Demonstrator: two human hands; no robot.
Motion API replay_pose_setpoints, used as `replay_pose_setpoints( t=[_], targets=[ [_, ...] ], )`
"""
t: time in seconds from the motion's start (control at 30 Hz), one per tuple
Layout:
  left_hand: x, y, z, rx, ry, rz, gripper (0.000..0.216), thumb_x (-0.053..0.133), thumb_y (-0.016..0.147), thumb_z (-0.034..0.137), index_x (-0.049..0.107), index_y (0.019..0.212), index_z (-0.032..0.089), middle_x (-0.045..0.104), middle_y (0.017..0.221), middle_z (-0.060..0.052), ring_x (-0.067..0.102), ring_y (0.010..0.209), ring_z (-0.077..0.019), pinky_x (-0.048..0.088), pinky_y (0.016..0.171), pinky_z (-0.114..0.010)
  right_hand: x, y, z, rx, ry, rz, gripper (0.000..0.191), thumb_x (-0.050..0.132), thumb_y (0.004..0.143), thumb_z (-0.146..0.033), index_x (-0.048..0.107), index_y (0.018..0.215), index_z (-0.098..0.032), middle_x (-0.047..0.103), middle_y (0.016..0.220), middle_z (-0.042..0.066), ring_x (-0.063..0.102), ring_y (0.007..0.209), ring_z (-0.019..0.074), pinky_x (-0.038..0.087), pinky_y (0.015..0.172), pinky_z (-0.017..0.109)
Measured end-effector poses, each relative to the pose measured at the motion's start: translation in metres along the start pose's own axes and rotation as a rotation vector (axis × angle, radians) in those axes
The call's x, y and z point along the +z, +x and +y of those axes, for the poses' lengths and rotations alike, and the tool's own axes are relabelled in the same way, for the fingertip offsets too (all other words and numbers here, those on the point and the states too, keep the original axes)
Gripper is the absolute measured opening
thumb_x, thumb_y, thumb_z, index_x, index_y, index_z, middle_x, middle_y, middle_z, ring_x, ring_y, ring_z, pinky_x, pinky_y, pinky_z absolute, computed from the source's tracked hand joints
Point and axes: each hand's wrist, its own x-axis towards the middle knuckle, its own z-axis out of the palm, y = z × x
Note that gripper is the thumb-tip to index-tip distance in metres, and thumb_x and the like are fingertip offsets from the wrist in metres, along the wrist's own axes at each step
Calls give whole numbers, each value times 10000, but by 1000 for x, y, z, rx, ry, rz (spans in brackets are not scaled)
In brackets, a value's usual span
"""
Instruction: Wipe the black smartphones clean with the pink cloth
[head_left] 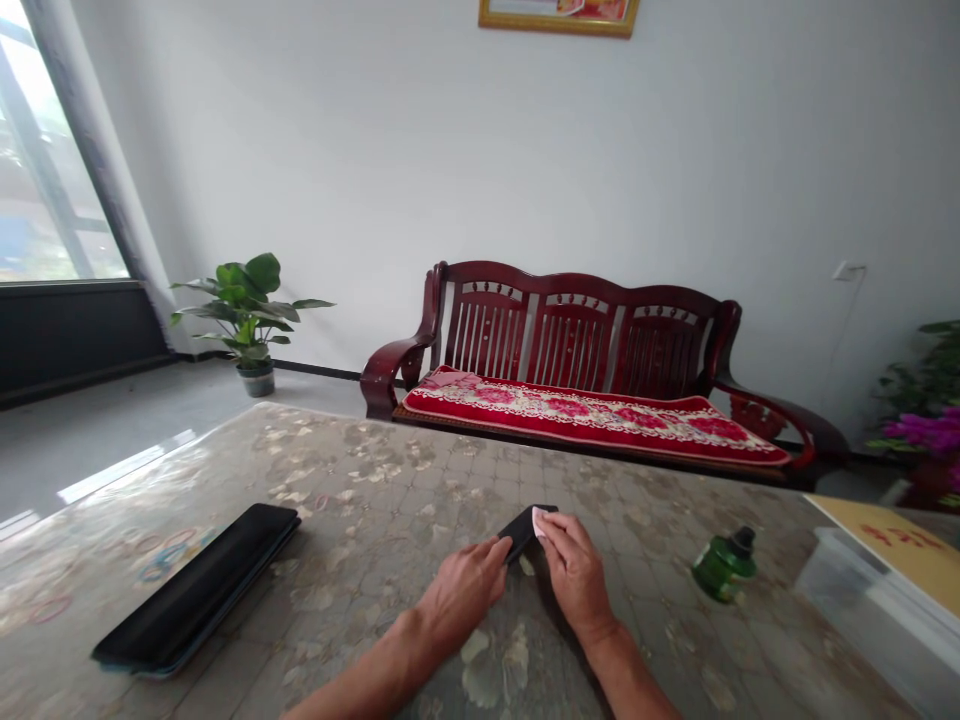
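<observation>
A floral-covered table (352,610) — on it, a long black case (199,590), a green bottle (721,568) and a clear plastic box (847,590).

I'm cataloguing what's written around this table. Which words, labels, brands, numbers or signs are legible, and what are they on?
No text can be read for certain.
Yellowish board: red characters, too blurred to read.
Green bottle: any lettering too small to read.
Framed picture: cut off by the upper edge; no legible words.
Dark object in the left hand: no lettering visible.
</observation>
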Motion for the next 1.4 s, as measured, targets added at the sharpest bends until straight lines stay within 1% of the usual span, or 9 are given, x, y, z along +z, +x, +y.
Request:
replay_pose_setpoints(
  t=[0.2, 0.3, 0.4, 0.5, 0.6, 0.87, 1.13, 1.23, 1.4],
  targets=[
    [4, -4, -22, 97, -28, 102, 324, 389, 946, 129, 548, 1221, 193, 714, 1059, -61, 686, 962, -196, 541, 868, -294, 3, -1, -30, -163, -18, -121, 380, 476, 966, -138, 594, 1297, -283, 670, 1109, 59, 632, 1051, 175, 545, 922, 321],
    [6, -4, -30, 128, -61, 131, 307, 382, 958, 143, 553, 1207, 197, 715, 1052, -52, 689, 949, -193, 545, 855, -291, 3, -1, -35, -215, -34, -166, 413, 462, 969, -123, 557, 1338, -279, 667, 1135, 60, 626, 1070, 179, 543, 940, 330],
    [1, -6, -34, 98, -112, 134, 298, 363, 971, 156, 562, 1188, 199, 717, 1032, -45, 694, 920, -180, 545, 833, -267, 0, 3, -27, -189, -94, -128, 389, 462, 976, -138, 568, 1325, -272, 669, 1123, 66, 631, 1059, 182, 548, 946, 350],
    [-5, -7, -34, 19, -137, 129, 311, 324, 988, 162, 560, 1186, 199, 720, 1002, -44, 702, 881, -171, 544, 799, -251, -6, 7, -12, -112, -167, -25, 342, 439, 993, -182, 602, 1281, -267, 675, 1098, 72, 651, 1024, 183, 576, 912, 355],
    [-6, -8, -34, 21, -116, 120, 322, 325, 977, 146, 546, 1203, 205, 718, 1015, -41, 699, 898, -172, 539, 804, -251, -10, 10, -7, -89, -181, 23, 320, 426, 999, -209, 627, 1243, -262, 679, 1079, 71, 662, 996, 181, 595, 876, 344],
    [1, -9, -36, 144, -99, 155, 338, 358, 936, 119, 530, 1215, 200, 706, 1067, -46, 684, 946, -186, 541, 844, -283, 1, 8, -44, -181, -86, -165, 343, 441, 985, -168, 608, 1269, -264, 678, 1099, 75, 638, 1027, 192, 554, 911, 355],
    [5, -8, -39, 120, -60, 179, 341, 345, 959, 142, 534, 1239, 185, 713, 1044, -68, 695, 913, -210, 553, 807, -298, -12, 16, -10, -58, -179, -15, 272, 458, 981, -208, 662, 1156, -251, 679, 1030, 74, 649, 983, 196, 549, 907, 368],
    [6, -8, -39, 112, -75, 191, 358, 362, 935, 118, 533, 1236, 205, 714, 1041, -51, 691, 919, -190, 547, 817, -278, -9, 14, -18, -86, -151, -28, 278, 465, 977, -199, 653, 1174, -259, 681, 1039, 69, 651, 989, 190, 552, 903, 352],
    [2, -7, -37, 130, -93, 175, 376, 367, 908, 94, 526, 1227, 212, 705, 1092, -45, 682, 961, -179, 536, 852, -278, 5, 12, -46, -178, -98, -134, 307, 488, 960, -154, 637, 1204, -266, 685, 1068, 53, 648, 989, 172, 543, 902, 314]
  ],
)
